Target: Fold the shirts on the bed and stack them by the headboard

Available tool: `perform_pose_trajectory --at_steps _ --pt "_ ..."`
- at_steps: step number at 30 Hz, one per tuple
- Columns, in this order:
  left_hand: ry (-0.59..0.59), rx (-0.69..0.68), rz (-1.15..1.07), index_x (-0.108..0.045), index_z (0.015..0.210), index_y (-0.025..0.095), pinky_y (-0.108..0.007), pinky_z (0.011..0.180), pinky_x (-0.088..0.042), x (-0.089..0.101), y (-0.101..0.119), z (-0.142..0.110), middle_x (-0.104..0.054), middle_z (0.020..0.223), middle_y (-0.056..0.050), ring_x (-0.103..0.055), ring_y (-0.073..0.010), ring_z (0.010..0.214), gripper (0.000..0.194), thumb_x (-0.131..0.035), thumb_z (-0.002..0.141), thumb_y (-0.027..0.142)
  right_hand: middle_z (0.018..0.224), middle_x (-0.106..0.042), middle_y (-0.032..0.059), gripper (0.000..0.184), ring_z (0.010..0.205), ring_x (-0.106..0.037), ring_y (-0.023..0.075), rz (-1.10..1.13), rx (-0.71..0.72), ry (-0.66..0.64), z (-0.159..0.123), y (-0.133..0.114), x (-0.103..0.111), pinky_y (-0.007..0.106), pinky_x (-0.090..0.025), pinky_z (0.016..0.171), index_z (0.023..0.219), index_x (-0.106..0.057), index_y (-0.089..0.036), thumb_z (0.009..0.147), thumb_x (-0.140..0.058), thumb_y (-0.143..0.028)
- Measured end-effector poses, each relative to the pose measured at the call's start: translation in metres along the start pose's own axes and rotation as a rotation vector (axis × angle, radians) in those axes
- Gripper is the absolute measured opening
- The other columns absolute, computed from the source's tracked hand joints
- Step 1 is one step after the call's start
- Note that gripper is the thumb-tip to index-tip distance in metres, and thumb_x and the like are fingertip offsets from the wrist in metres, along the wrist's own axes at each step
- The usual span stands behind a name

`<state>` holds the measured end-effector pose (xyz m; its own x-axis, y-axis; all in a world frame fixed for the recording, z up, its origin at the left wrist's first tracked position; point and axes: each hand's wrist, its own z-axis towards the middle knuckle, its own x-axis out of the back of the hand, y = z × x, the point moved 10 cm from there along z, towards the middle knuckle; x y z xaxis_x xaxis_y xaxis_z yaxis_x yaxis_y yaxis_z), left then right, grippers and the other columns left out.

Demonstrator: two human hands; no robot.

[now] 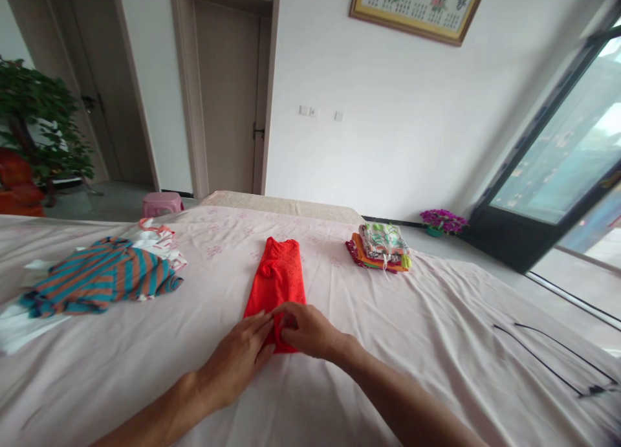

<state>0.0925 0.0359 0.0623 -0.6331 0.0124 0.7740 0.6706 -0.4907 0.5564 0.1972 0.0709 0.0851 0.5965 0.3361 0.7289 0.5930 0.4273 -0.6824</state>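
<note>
Fingertips of the right hand [310,330] blur into red cloth [281,279].

"How many clothes lots?"
"One stack [383,246], one heap [104,275], and one red garment [284,279]."
"Wooden doors [226,98]?"
"Two."
"Wall plates [338,116]?"
"Three: a pair and a single."
"Plants?"
"Two: one green plant [36,117], one purple flower pot [442,222]."
"Stools?"
"One pink stool [162,203]."
"Wall frames?"
"One frame [418,7]."
"Glass doors?"
"One glass door [557,136] in view."
</note>
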Motion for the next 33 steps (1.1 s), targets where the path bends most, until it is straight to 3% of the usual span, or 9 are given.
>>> perform_pose_trajectory --at_steps 2,6,9,13,16,20,24,29,33 --pt "0.012 0.018 0.022 -0.070 0.113 0.026 -0.037 0.102 -0.046 0.007 0.003 -0.001 -0.070 0.121 -0.007 -0.063 -0.0217 0.113 0.031 -0.046 0.093 0.028 0.087 -0.074 -0.0022 0.043 0.075 -0.066 0.0141 0.041 -0.007 -0.059 -0.002 0.003 -0.008 0.021 -0.047 0.065 0.110 -0.071 -0.026 0.072 -0.057 -0.012" --pt "0.057 0.143 0.181 -0.066 0.074 0.024 -0.027 0.073 -0.045 0.029 -0.009 0.007 -0.071 0.077 -0.003 -0.065 -0.0164 0.075 0.036 -0.037 0.096 0.029 0.093 -0.075 0.0011 0.036 0.084 -0.069 0.0151 0.141 -0.044 0.143 0.002 0.016 0.014 0.024 -0.051 0.074 0.107 -0.071 -0.022 0.080 -0.050 -0.011" --pt "0.188 0.232 0.186 -0.065 0.080 0.024 -0.025 0.071 -0.043 0.052 -0.029 0.023 -0.072 0.081 -0.001 -0.066 -0.0150 0.076 0.029 -0.040 0.094 0.030 0.098 -0.075 0.0016 0.034 0.090 -0.069 0.0158 0.056 0.013 0.246 0.007 0.014 0.026 0.025 -0.051 0.081 0.102 -0.072 -0.023 0.081 -0.050 -0.009" --pt "0.261 0.327 0.117 -0.064 0.094 0.024 -0.023 0.075 -0.045 0.066 -0.063 0.058 -0.074 0.095 -0.002 -0.068 -0.0152 0.086 0.018 -0.047 0.089 0.027 0.102 -0.074 0.0019 0.033 0.096 -0.067 0.0158 -0.062 0.109 0.224 0.014 0.006 0.014 0.024 -0.048 0.088 0.099 -0.073 -0.025 0.081 -0.051 -0.008" --pt "0.248 0.395 0.174 -0.061 0.101 0.022 -0.024 0.078 -0.046 0.061 -0.080 0.085 -0.073 0.099 -0.004 -0.068 -0.0166 0.091 0.017 -0.051 0.087 0.026 0.102 -0.073 0.0024 0.035 0.097 -0.066 0.0154 -0.093 0.132 0.167 0.018 0.006 -0.002 0.023 -0.047 0.090 0.102 -0.073 -0.025 0.080 -0.051 -0.008" --pt "0.261 0.474 0.244 -0.054 0.113 0.016 -0.030 0.086 -0.046 0.048 -0.092 0.113 -0.069 0.112 -0.013 -0.066 -0.0231 0.104 0.029 -0.054 0.087 0.030 0.101 -0.072 0.0021 0.036 0.095 -0.065 0.0151 -0.101 0.111 0.172 0.019 0.012 -0.010 0.022 -0.046 0.088 0.103 -0.074 -0.026 0.080 -0.052 -0.009" --pt "0.241 0.520 0.216 -0.056 0.107 0.015 -0.033 0.088 -0.047 0.035 -0.106 0.132 -0.069 0.110 -0.016 -0.066 -0.0264 0.106 0.027 -0.058 0.082 0.022 0.099 -0.071 0.0019 0.035 0.094 -0.065 0.0150 -0.079 0.129 0.199 0.017 0.014 -0.009 0.023 -0.046 0.087 0.104 -0.074 -0.026 0.080 -0.053 -0.009" --pt "0.235 0.578 0.088 -0.060 0.094 0.016 -0.028 0.079 -0.051 0.022 -0.127 0.143 -0.074 0.093 -0.011 -0.071 -0.0204 0.090 0.013 -0.054 0.082 0.014 0.099 -0.070 0.0021 0.033 0.093 -0.064 0.0145 -0.063 0.156 0.207 0.016 0.015 -0.008 0.022 -0.045 0.086 0.102 -0.073 -0.023 0.081 -0.053 -0.008" --pt "0.225 0.605 0.004 -0.061 0.096 0.015 -0.024 0.068 -0.052 0.013 -0.136 0.139 -0.075 0.084 -0.007 -0.072 -0.0158 0.073 0.018 -0.049 0.083 0.012 0.099 -0.070 0.0024 0.034 0.093 -0.064 0.0148 -0.064 0.171 0.200 0.015 0.016 -0.009 0.022 -0.045 0.087 0.103 -0.073 -0.023 0.080 -0.053 -0.007"
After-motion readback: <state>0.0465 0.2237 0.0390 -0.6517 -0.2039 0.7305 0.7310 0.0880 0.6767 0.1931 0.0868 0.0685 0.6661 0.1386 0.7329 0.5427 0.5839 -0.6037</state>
